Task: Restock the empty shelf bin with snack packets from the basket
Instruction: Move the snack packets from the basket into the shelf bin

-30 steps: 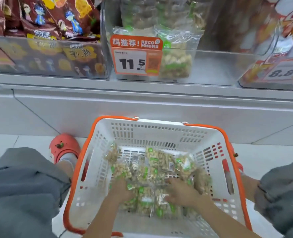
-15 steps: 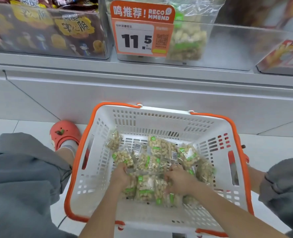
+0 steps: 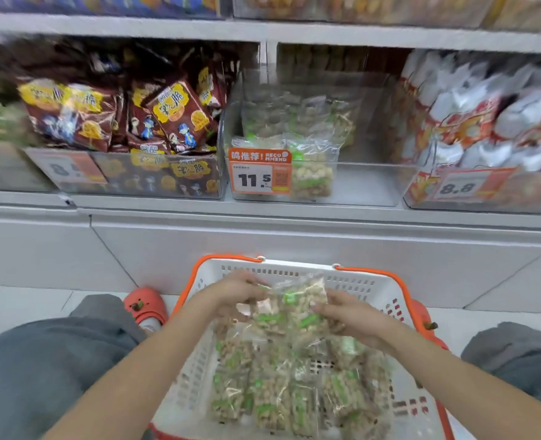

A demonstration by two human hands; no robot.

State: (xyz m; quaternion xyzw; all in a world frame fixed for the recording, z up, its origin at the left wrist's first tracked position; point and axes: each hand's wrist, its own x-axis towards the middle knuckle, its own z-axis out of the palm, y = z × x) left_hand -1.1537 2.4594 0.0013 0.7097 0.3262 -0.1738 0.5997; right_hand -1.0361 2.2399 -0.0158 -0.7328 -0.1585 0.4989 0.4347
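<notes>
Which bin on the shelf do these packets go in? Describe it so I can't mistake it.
Find the white shelf right above the orange-rimmed basket. Three clear bins stand along it; take the middle bin, behind the orange 11.5 price tag. Its neighbours are piled with brown or red-and-white bags, while this one holds only a few clear peanut packets on its left side.

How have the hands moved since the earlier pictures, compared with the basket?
Yes. Both hands, left and right, rose from the basket's bottom toward its far rim, lifting a bundle of packets.
</notes>
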